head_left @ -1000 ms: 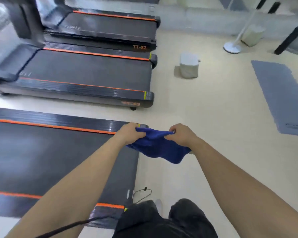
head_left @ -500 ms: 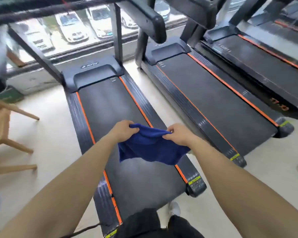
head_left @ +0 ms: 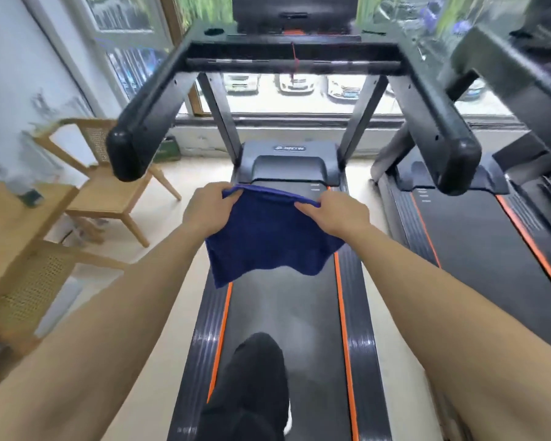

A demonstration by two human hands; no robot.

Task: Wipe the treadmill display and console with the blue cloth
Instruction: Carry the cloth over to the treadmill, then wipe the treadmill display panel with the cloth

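Observation:
The blue cloth (head_left: 268, 237) hangs spread out between my hands above the treadmill belt (head_left: 283, 313). My left hand (head_left: 209, 210) pinches its upper left corner and my right hand (head_left: 334, 214) pinches its upper right edge. The treadmill console (head_left: 293, 39) stands ahead at the top of the view, its dark display (head_left: 295, 11) partly cut off by the frame edge. Two black handrails (head_left: 147, 119) reach back toward me on either side, well above and beyond my hands. A red safety cord (head_left: 295, 63) dangles from the console.
A second treadmill (head_left: 477, 237) stands close on the right. Wooden chairs (head_left: 109, 186) and a wooden table (head_left: 7, 224) with a bottle (head_left: 26, 189) sit on the left. A window (head_left: 299, 87) with parked cars outside lies ahead. My dark-trousered leg (head_left: 255, 389) is on the belt.
The view has swung from the floor behind round to face the treadmill console, and I now stand on its belt. The cloth, bunched before, is now stretched flat between both hands.

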